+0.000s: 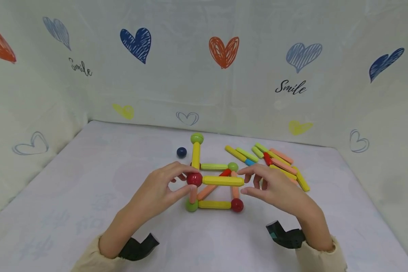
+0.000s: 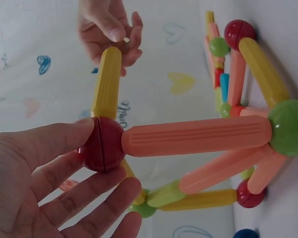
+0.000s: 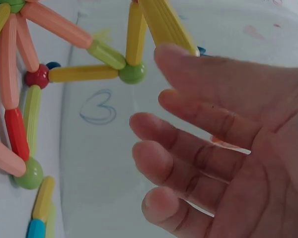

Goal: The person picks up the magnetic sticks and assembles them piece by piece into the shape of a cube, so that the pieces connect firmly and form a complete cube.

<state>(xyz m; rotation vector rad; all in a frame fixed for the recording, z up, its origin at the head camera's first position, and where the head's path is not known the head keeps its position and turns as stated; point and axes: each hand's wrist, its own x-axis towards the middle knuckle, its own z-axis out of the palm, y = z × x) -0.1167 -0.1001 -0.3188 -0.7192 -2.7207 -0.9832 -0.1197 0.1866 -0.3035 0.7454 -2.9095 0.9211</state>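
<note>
The red ball (image 1: 194, 180) is pinched between thumb and fingers by the left hand (image 1: 159, 188); from this grip the yellow rod (image 1: 223, 181) is extended rightward above the bench (image 1: 105, 177), its long axis directed toward the right hand (image 1: 279, 187), whose grip, empty and loosely parted, is placed just beside the free end.
</note>
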